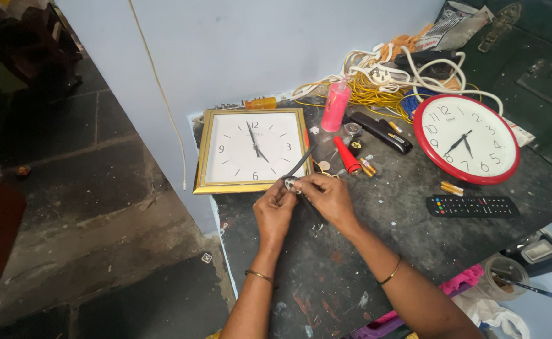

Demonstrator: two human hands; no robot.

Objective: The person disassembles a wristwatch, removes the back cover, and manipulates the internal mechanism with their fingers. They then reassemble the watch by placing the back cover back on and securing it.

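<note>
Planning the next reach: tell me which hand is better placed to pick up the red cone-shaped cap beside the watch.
Probably the right hand: the red cone-shaped cap lies just beyond it, while the left hand sits further off; both pinch the small wristwatch.

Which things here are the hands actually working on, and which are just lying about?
In hand:
left hand
right hand
small wristwatch with dark strap, held between both hands

Lying about:
square gold-framed clock
round red clock
remote control
pink bottle
red-tipped tool
tangled wires

Shiny gold frame on the square clock [251, 150], glossy red plastic rim on the round clock [465, 139] right of it, rough, dull dark worktop [364, 245] under both
</note>
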